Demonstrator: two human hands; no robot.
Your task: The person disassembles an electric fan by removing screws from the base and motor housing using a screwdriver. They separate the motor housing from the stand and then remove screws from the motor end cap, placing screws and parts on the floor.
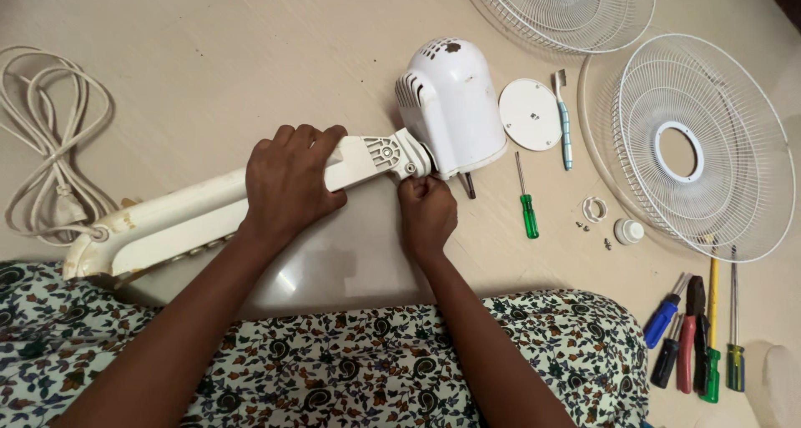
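Steadiness matters: we clench our left hand (292,182) around the fan neck (367,157) lying on the floor (209,44), while our right hand (427,215) pinches at the hinge screw (410,168) below the motor housing (455,103), turning squarely.

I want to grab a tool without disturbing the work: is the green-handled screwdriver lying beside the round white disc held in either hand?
No, the green-handled screwdriver lies free on the floor, apart from the right hand at the white fan neck joint.
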